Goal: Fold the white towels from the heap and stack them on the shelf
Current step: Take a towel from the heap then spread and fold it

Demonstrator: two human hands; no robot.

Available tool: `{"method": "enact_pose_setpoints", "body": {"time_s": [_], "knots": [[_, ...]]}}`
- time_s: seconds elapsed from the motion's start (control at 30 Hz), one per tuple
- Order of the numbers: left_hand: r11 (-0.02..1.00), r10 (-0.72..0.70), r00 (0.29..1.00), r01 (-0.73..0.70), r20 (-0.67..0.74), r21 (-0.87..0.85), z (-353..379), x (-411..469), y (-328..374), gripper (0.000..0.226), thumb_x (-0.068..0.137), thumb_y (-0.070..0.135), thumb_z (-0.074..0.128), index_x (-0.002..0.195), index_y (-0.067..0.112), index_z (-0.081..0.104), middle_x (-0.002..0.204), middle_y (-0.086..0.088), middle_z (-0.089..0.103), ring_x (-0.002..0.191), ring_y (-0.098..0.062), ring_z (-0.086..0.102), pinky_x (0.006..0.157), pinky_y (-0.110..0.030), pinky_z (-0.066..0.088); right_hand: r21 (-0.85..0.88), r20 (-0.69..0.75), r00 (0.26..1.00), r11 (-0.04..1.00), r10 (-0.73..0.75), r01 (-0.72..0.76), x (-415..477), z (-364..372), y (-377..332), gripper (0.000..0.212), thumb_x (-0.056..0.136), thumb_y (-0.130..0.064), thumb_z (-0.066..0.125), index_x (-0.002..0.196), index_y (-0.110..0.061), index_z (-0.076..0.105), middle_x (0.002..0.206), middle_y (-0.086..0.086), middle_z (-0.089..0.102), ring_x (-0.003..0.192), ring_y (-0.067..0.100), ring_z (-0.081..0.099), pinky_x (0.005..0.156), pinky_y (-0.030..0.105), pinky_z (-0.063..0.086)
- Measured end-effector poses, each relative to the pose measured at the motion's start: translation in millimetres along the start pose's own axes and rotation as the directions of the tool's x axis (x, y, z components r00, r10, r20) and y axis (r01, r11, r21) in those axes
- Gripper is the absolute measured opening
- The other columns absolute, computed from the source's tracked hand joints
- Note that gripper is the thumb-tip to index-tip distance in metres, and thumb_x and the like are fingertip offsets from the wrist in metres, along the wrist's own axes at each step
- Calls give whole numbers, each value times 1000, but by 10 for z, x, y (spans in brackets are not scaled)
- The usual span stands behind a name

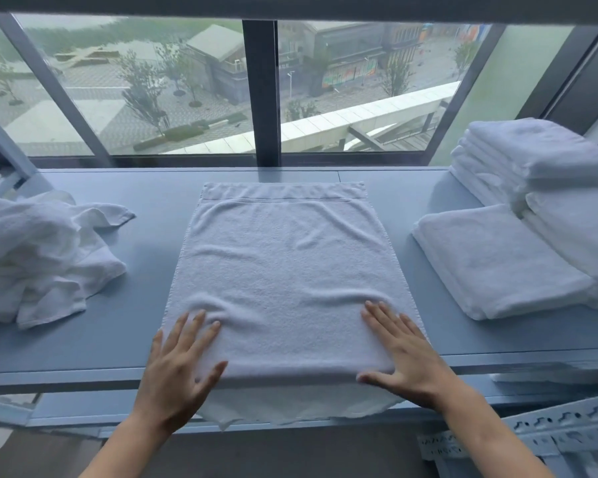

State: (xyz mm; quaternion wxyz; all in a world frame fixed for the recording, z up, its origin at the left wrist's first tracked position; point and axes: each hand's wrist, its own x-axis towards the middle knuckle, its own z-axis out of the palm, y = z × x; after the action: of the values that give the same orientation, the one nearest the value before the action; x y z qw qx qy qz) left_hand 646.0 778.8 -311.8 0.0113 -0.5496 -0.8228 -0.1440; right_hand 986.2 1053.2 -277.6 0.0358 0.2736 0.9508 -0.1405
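A white towel (283, 277) lies spread flat on the grey-blue counter (152, 208), centred between its two ends and reaching from near the back edge by the window (152, 84) to the front edge, where its near end drapes over and hangs down a little. A woven band runs across the towel's far end, and a few soft wrinkles cross its middle.

The left hand (176, 370) rests palm down on the towel's near left corner at the counter's front edge, fingers spread and flat, the thumb stretched out toward the middle of the cloth. The right hand (404, 357) lies palm down on the near right corner, fingers also spread and flat, the thumb pointing inward along the front edge. Neither hand pinches the fabric (both simply press on top of it).

At the left end of the counter sits a loose heap of towels (38, 257), crumpled and unfolded, apart from the spread towel. At the right end stands a stack of folded towels (532, 160) toward the back corner, and just in front of it a single folded towel (491, 260) lies flat, with the stack's lower layers overlapping its right side.

Below the counter's right front corner, perforated metal rails (549, 429) show.
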Motion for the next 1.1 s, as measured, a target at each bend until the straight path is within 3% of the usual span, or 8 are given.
{"method": "enact_pose_setpoints", "body": {"time_s": [0.1,0.17,0.23,0.5,0.63,0.73,0.83,1.1], "knots": [[989,66,987,-84,143,121,-65,-63,-81,99,87,77,48,165,29,10,173,4,2,159,-19,3,124,-51,14,-111,53,998,993,-22,28,-33,-8,15,128,75,-62,68,159,-29,-22,166,-14,-30,152,6,-27,126,36,-9],[980,62,980,-96,191,173,-59,-57,-124,101,83,74,47,165,28,8,173,3,0,159,-23,3,123,-52,12,-162,75,997,986,-22,34,-44,-22,15,124,72,-22,62,157,-27,-28,163,-12,-36,151,9,-31,126,38,-8],[972,68,974,-114,217,207,-41,-45,-172,98,84,67,45,165,25,8,173,0,1,159,-25,4,121,-53,12,-149,82,997,989,-8,20,-54,-44,-4,123,64,-7,48,155,-27,-32,161,-12,-40,149,8,-35,125,36,-12],[978,174,973,-188,151,85,-100,-199,-167,94,68,8,36,161,22,31,169,-1,26,155,-24,21,121,-38,10,-38,-28,996,996,79,-80,-223,151,5,114,66,14,33,160,-29,-16,166,-15,-28,153,5,-25,125,33,-10],[974,225,972,-227,63,19,-180,-135,-102,79,69,7,32,143,22,57,152,0,53,139,-22,45,115,-34,23,-25,-174,970,984,169,-176,-435,242,25,112,59,18,27,163,-23,16,171,-6,5,158,17,8,124,32,3],[966,256,967,-257,-9,-33,-360,-19,46,50,77,14,41,118,25,69,128,7,67,111,-19,64,83,-35,53,-49,-306,928,970,211,-237,-634,191,-106,101,59,22,30,151,-13,49,160,4,42,150,27,35,122,36,22],[952,301,953,-302,-32,-49,-577,98,152,36,80,22,44,104,29,69,105,15,68,84,-16,64,56,-30,48,-35,-410,860,936,305,-349,-864,68,-322,93,58,28,34,137,-10,64,147,4,58,139,27,52,115,40,40],[883,450,893,-443,11,-154,-955,214,88,41,68,16,59,103,34,69,96,18,68,68,-20,64,53,-27,43,80,-506,665,798,549,-598,-1558,-46,-1117,91,61,37,46,133,-15,69,141,1,63,135,23,57,111,41,41]]}}
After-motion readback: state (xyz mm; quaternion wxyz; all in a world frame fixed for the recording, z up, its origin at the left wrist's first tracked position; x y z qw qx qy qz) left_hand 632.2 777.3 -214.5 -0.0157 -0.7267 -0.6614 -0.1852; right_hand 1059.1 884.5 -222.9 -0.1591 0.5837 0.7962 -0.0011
